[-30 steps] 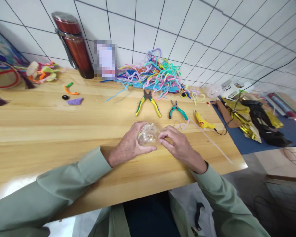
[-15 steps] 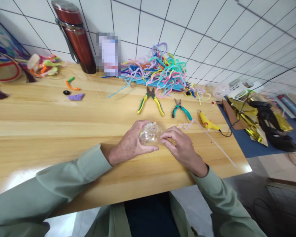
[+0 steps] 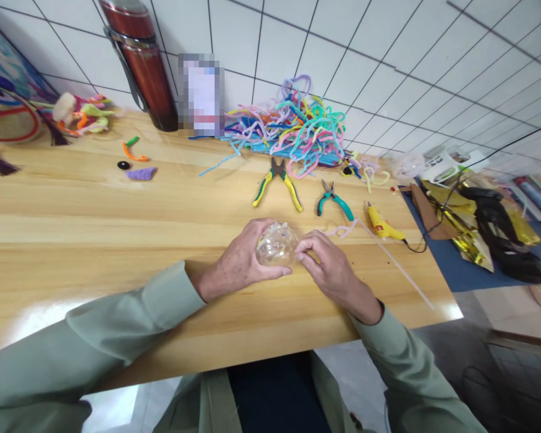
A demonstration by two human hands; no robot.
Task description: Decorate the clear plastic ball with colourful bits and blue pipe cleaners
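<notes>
A clear, rounded plastic ball [image 3: 277, 245] with small coloured bits inside or on it is held just above the wooden table [image 3: 117, 258]. My left hand [image 3: 241, 258] is wrapped round its left side, thumb along the bottom. At the ball's right edge, my right hand [image 3: 327, 261] has thumb and forefinger pinched together; whatever lies between the fingertips is too small to make out. Behind the right hand lies a pale pink pipe cleaner [image 3: 394, 263], partly curled at one end.
Yellow-handled pliers [image 3: 277, 183], teal-handled pliers [image 3: 334, 201] and a yellow glue gun [image 3: 382, 222] lie beyond my hands. Tangled pipe cleaners [image 3: 297, 126] are heaped by the tiled wall, near a red thermos [image 3: 142, 66]. A black disc [image 3: 123, 165] and a purple piece [image 3: 141, 174] lie left.
The view has shifted slightly. Both hands keep almost the same hold and place at the clear ball, with no clear change in it.
</notes>
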